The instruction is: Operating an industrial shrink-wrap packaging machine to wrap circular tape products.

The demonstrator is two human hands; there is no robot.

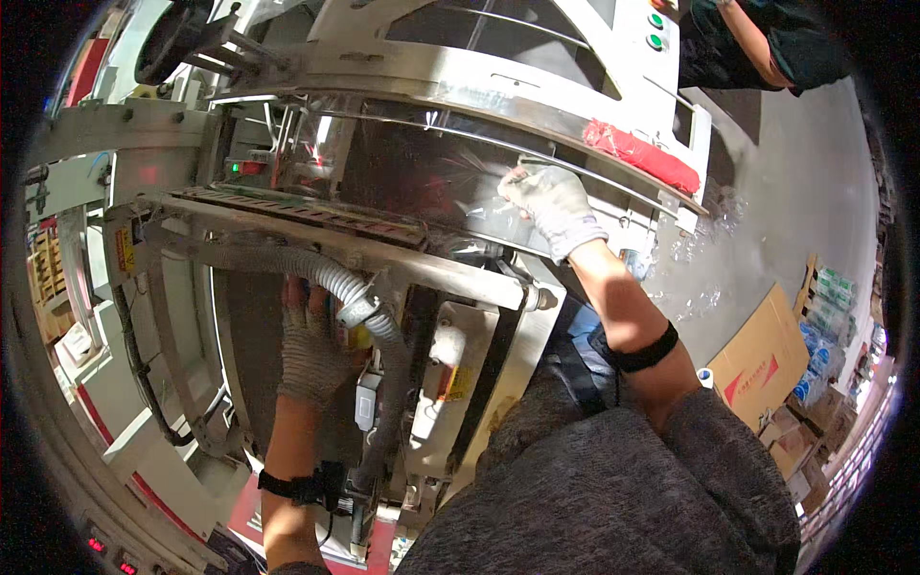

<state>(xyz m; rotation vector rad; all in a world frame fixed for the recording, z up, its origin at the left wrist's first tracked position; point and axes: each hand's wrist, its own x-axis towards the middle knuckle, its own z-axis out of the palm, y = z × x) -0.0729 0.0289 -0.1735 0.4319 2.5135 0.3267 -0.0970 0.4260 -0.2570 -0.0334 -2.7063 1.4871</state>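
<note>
Step in hand (judged): handling clear film toward the R end of the machine opening, w/ R hand at the film, grip part-closed, fingers curled; whether film is pinched can't be told. L hand sits beside the grey hose, below the crossbar, fingers extended, hold unclear. Next move prob. calls for a sure film hold, fingers clear of bar edges.

Two yellow labels stand on the machine, red print on the large cardboard; their wording is too small to read.
</note>
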